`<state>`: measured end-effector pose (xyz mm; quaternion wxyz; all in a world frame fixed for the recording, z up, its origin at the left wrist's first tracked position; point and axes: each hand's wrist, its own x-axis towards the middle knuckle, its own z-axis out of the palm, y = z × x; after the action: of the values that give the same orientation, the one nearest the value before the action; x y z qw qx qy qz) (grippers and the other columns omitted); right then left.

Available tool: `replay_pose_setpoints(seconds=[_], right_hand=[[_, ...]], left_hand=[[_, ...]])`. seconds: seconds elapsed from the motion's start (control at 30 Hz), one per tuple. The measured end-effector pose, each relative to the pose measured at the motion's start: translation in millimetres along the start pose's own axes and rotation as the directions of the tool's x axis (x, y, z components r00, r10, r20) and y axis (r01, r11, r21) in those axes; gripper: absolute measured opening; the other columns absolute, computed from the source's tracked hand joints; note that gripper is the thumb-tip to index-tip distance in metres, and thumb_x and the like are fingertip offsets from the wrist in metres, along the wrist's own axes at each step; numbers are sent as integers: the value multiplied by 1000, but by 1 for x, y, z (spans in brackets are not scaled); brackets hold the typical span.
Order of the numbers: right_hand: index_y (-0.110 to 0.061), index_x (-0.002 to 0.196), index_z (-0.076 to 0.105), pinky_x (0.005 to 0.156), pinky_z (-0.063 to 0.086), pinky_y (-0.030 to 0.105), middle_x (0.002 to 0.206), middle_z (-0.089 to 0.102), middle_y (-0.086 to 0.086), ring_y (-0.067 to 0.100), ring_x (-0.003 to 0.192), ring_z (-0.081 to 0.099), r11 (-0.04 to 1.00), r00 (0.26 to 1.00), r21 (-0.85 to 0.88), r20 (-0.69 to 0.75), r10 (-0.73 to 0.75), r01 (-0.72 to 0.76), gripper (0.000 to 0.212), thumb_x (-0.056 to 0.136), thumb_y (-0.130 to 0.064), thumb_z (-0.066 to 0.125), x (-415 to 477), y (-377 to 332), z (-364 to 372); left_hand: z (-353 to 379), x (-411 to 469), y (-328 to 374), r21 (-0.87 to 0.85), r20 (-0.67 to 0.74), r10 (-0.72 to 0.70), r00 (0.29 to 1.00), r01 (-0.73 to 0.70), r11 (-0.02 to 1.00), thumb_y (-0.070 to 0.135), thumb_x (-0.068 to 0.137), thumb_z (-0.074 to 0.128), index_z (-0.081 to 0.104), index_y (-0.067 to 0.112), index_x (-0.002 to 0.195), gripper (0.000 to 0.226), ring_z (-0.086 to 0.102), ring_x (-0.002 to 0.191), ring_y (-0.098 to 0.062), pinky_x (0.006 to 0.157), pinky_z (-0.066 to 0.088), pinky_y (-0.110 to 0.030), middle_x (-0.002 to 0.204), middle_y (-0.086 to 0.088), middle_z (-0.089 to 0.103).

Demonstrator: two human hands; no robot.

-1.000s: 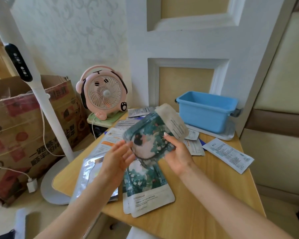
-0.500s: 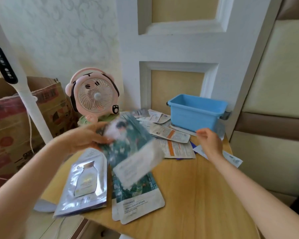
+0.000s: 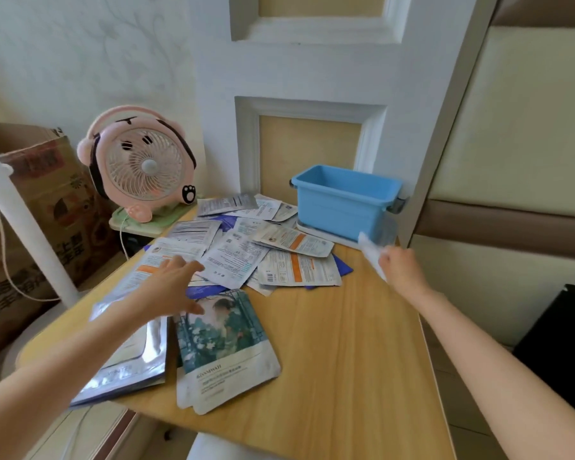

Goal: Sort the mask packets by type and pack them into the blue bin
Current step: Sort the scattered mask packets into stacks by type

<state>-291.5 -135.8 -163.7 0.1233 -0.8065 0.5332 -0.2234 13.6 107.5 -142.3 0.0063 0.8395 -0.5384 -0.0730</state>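
Right hand (image 3: 400, 268) now pinches a white mask packet (image 3: 369, 254) at two o'clock. Left hand (image 3: 173, 287), spread empty, has released the floral packet (image 3: 223, 343); sorting continues.

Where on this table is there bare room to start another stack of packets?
The bare wood of the table right of the green floral packets, from the front edge back toward the blue bin. Crowded: the loose white packets between fan and bin, and the silver packets front left.
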Motion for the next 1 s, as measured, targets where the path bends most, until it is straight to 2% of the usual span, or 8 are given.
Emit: replay_pose_setpoints(seconds=[0.13, 0.2, 0.47, 0.6, 0.67, 0.77, 0.87, 1.0], right_hand=[[-1, 92, 59, 64, 47, 30, 84, 61, 15, 24, 72, 59, 541, 984, 822, 165, 70, -176, 14, 93, -1, 45, -5, -24, -42], [2, 106, 61, 68, 57, 29, 94, 66, 13, 21, 78, 65, 340, 937, 889, 345, -55, -307, 20, 91, 3, 48, -12, -31, -42], [-6, 111, 60, 77, 55, 35, 99, 66, 12, 24, 87, 63, 467, 774, 746, 607, -182, -475, 27, 88, 5, 51, -41, -53, 3], [-14, 138, 37, 91, 47, 37, 121, 55, 6, 22, 110, 55, 980, 855, 200, 511, -92, -14, 68, 79, -17, 71, -66, -69, 37], [-25, 147, 24, 113, 28, 35, 149, 30, -1, 19, 139, 26, 924, 885, 16, 280, -372, 383, 77, 84, -38, 66, -79, -78, 46], [-33, 150, 4, 119, -8, 38, 158, -8, -14, 7, 144, -14, 742, 654, 121, 395, -646, 660, 69, 91, -60, 29, -93, -93, 66], [-34, 149, -6, 117, -15, 40, 155, -17, -14, 6, 142, -22, 687, 562, 39, 543, -624, 725, 79, 78, -70, -2, -97, -94, 90], [-34, 150, 0, 119, -9, 36, 156, -10, -16, 2, 143, -13, 778, 572, 217, 568, -592, 590, 68, 91, -62, 20, -88, -96, 85]], left_hand=[[3, -13, 36, -62, 55, 327, 943, -324, 944, 72, 65, 54, 26, 41, 140, 86, 9, 143, -20, 117, 10, -44, 155, 6, 13], [11, -16, 53, -43, 230, 352, 907, -352, 935, 84, 47, 40, 16, 52, 140, 101, -9, 145, -23, 115, -7, -53, 157, 9, -3], [27, -12, 39, 30, 403, 330, 853, -373, 927, 62, 67, 69, 15, 54, 138, 90, -7, 145, -24, 115, 13, -55, 156, 12, -12], [26, -19, 41, 35, 380, 328, 865, -368, 929, 55, 68, 73, 9, 43, 144, 100, -2, 145, -23, 117, 14, -50, 156, 11, -6], [27, -21, 43, 8, 365, 296, 882, -321, 947, 53, 67, 75, -1, 35, 147, 111, 4, 145, -22, 118, 15, -47, 157, 8, -2], [23, -17, 43, -40, 354, 266, 896, -270, 962, 51, 70, 73, 12, 26, 147, 102, 22, 140, -22, 114, 28, -42, 154, 3, 13], [15, -2, 37, -82, 62, 244, 968, -239, 968, 42, 87, 59, 52, 19, 126, 46, 48, 120, -17, 101, 43, -32, 135, 1, 45], [8, 26, 19, 341, -39, 243, 969, -216, 915, 15, 93, 46, 65, 24, 115, 30, 22, 140, -17, 110, 27, -35, 154, 4, 25]])
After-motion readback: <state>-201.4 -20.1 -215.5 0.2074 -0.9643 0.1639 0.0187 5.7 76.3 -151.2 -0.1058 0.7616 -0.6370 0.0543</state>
